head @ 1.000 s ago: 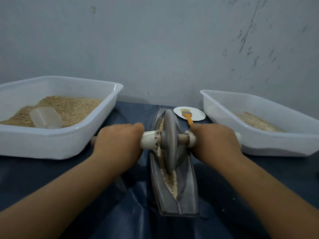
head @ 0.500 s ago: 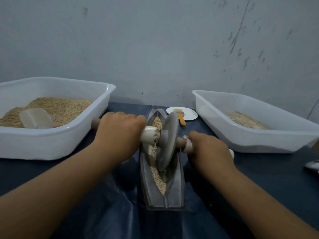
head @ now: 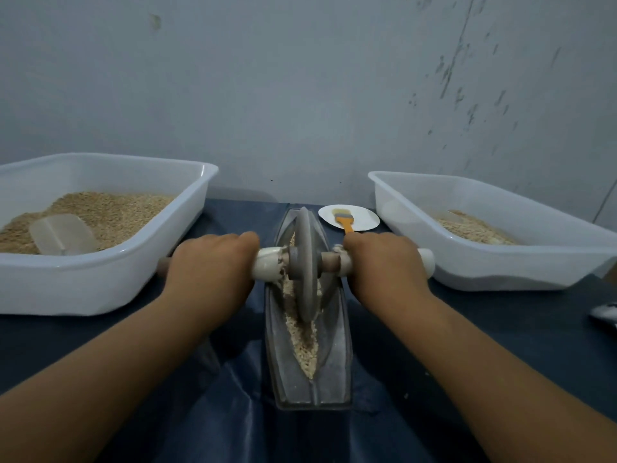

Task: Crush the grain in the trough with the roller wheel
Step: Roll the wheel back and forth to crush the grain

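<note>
trough lay lengthwise on the dark cloth, crushed grain along its groove | roller wheel stood upright in it | left hand and right hand were curled round the axle handles | left tub held grain and a scoop | right tub held less

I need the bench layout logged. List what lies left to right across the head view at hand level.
Large white plastic tub of grain → left hand → grey stone roller wheel in the grey trough → right hand → second white plastic tub.
</note>
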A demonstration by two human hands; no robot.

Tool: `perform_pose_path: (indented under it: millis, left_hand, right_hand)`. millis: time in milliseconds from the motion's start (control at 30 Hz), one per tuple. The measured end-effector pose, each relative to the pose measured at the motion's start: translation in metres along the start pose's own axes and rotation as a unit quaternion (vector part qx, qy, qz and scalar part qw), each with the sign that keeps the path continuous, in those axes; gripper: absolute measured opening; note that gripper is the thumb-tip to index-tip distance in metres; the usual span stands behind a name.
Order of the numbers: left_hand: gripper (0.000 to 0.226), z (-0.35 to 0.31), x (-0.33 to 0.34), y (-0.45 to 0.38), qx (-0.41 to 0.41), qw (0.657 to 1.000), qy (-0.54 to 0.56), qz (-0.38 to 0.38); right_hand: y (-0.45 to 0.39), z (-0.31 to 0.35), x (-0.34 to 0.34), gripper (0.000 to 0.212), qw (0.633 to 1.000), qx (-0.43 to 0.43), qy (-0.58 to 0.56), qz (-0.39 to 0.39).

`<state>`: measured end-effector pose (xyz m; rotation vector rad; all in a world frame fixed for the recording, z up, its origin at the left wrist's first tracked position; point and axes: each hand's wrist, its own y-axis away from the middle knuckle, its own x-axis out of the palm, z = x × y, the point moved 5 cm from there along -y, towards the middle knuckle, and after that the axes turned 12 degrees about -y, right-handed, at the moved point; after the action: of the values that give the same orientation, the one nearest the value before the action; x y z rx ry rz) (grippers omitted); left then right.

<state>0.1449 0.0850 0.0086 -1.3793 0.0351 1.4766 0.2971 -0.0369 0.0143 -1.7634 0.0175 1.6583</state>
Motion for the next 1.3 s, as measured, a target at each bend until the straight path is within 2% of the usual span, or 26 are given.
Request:
perform_pose_path:
  millis: [67, 133, 233, 300, 400, 500, 600, 667, 733, 767, 867, 967, 1067, 1133, 1200, 1300]
  left_hand:
    - [0.020, -0.004, -0.005, -0.007, -0.005, 1.000, 0.001, 0.010]
    - [0.027, -0.004, -0.010, -0.001, 0.006, 1.000, -0.004, -0.001]
    - [0.045, 0.000, -0.020, 0.018, 0.041, 0.997, 0.028, -0.051]
    - [0.047, 0.003, -0.017, 0.022, 0.045, 0.996, 0.055, -0.052]
    - [0.033, 0.001, -0.005, 0.008, 0.036, 0.999, 0.028, 0.017]
    - [0.020, -0.002, -0.001, -0.007, -0.007, 1.000, 0.014, 0.005]
    - [0.032, -0.003, -0.008, 0.002, 0.016, 1.000, 0.015, -0.016]
    - [0.048, -0.003, -0.016, 0.013, 0.056, 0.996, 0.041, -0.059]
    - [0.051, -0.002, -0.020, 0.018, 0.076, 0.991, 0.063, -0.095]
    - [0.050, -0.003, -0.020, 0.015, 0.081, 0.990, 0.065, -0.093]
    - [0.040, -0.012, -0.015, -0.007, 0.072, 0.996, 0.023, -0.048]
    - [0.028, -0.014, -0.012, -0.017, 0.058, 0.998, 0.006, -0.029]
    - [0.038, -0.009, -0.018, 0.001, 0.058, 0.996, 0.045, -0.042]
    - [0.050, -0.004, -0.024, 0.018, 0.064, 0.991, 0.083, -0.083]
    - [0.051, -0.001, -0.025, 0.026, 0.062, 0.991, 0.082, -0.089]
    - [0.045, -0.002, -0.016, 0.013, 0.066, 0.994, 0.073, -0.040]
  right_hand:
    - [-0.001, -0.003, 0.003, 0.021, 0.999, 0.027, -0.020, 0.017]
    - [0.007, -0.005, 0.002, 0.027, 0.999, 0.026, -0.024, 0.005]
    - [0.035, 0.002, -0.005, 0.050, 0.994, -0.056, -0.007, -0.096]
    - [0.044, 0.004, -0.009, 0.059, 0.985, -0.084, -0.024, -0.150]
    - [0.022, 0.005, -0.005, 0.044, 0.996, -0.045, 0.012, -0.073]
    - [0.004, 0.002, 0.001, 0.028, 1.000, 0.006, -0.005, -0.004]
    - [0.015, 0.001, -0.001, 0.030, 1.000, 0.006, -0.018, -0.024]
    - [0.036, 0.002, -0.004, 0.040, 0.996, -0.018, -0.030, -0.078]
    - [0.056, 0.002, -0.007, 0.044, 0.989, -0.026, -0.058, -0.136]
    - [0.059, 0.000, -0.006, 0.043, 0.989, -0.020, -0.059, -0.131]
    - [0.042, -0.004, 0.003, 0.039, 0.998, 0.015, -0.039, -0.040]
    - [0.026, -0.005, 0.003, 0.038, 0.998, 0.030, -0.059, -0.009]
    - [0.037, 0.000, -0.002, 0.040, 0.999, 0.031, -0.042, -0.008]
    - [0.057, 0.004, -0.007, 0.041, 0.998, 0.007, -0.042, -0.047]
    - [0.071, 0.008, -0.012, 0.042, 0.992, -0.027, -0.068, -0.101]
    - [0.058, 0.011, -0.013, 0.037, 0.999, -0.001, -0.014, -0.041]
